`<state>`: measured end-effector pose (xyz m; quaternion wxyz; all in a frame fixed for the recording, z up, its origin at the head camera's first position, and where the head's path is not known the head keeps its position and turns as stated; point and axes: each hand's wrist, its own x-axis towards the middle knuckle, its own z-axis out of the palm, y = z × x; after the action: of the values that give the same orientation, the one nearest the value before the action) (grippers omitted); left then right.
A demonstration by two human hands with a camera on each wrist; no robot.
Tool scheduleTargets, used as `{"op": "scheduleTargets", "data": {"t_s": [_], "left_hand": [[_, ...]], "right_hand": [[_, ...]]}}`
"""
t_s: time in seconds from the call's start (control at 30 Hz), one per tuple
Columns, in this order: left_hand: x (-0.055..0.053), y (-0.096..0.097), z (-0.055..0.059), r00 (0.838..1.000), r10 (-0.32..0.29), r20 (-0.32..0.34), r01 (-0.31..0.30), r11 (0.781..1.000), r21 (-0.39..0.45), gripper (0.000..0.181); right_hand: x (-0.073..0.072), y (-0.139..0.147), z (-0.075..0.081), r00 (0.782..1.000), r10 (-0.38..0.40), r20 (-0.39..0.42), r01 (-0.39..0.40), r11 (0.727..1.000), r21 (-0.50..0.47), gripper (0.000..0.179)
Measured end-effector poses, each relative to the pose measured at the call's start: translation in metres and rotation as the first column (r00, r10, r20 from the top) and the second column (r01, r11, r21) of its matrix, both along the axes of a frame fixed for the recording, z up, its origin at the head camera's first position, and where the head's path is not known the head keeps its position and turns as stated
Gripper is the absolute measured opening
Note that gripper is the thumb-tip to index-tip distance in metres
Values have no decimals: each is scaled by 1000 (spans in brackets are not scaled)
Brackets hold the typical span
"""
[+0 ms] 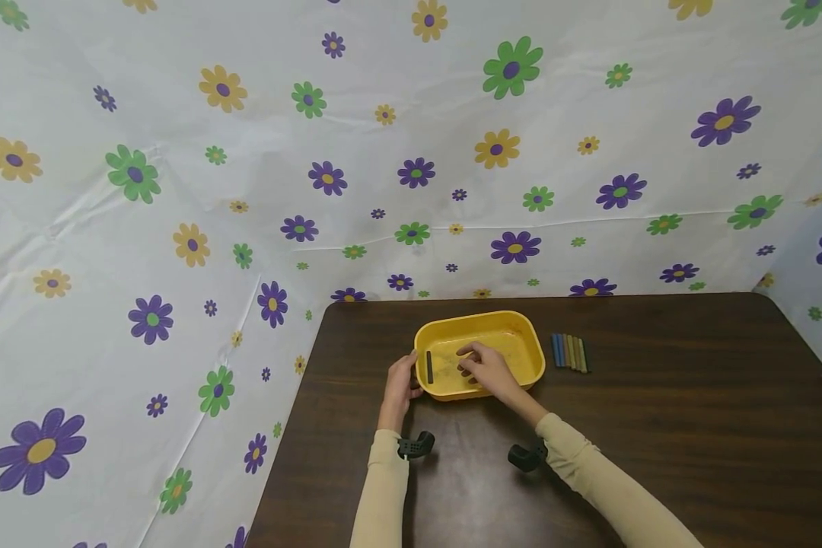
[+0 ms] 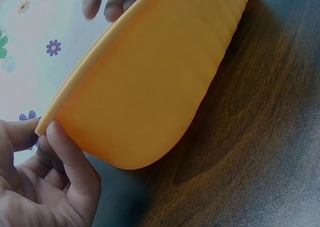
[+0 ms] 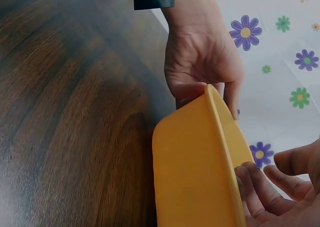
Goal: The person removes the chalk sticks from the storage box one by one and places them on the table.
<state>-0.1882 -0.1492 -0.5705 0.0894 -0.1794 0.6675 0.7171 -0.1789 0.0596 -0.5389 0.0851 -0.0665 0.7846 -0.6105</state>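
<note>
A yellow plastic tub [image 1: 530, 372] sits on the dark wooden table. My left hand [image 1: 400, 385] pinches its left rim, with a finger and thumb on either side of the edge in the left wrist view. Inside the tub, near its left wall, lies a short dark stick [image 1: 429, 367]. Over the tub's middle is my right hand [image 1: 488, 370], its fingers loosely bent and dipping past the rim. Those fingertips [image 3: 247, 168] look smudged dark, and I see nothing held in them. Grey smudges mark the tub's floor.
Right of the tub, several coloured chalk-like sticks [image 1: 571, 352] lie side by side in a row. The brown wood-grain table [image 1: 685, 426] extends to the right. Behind and left hangs a white flowered sheet [image 1: 370, 137]. Black devices [image 1: 416, 444] are strapped to both wrists.
</note>
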Motion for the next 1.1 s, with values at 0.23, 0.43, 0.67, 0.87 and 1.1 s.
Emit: {"op": "scheduleTargets", "data": {"t_s": [0.23, 0.43, 0.67, 0.87, 1.1], "left_hand": [[1, 1, -1, 1000, -1, 2, 1, 1000, -6, 40], [2, 2, 0, 1000, -2, 1, 2, 1000, -18, 42], [0, 3, 0, 1000, 4, 7, -4, 1000, -21, 41], [1, 3, 1, 1000, 1, 7, -1, 1000, -5, 42], [1, 2, 3, 1000, 3, 5, -3, 1000, -4, 42]], "right_hand": [[-3, -13, -3, 1000, 12, 24, -13, 999, 32, 25], [-8, -23, -5, 999, 8, 43, -11, 997, 81, 24], [-15, -31, -6, 997, 20, 69, -26, 995, 92, 27], [-20, -37, -9, 995, -3, 100, -9, 993, 118, 29], [-26, -45, -12, 994, -11, 109, -4, 990, 140, 28]]}}
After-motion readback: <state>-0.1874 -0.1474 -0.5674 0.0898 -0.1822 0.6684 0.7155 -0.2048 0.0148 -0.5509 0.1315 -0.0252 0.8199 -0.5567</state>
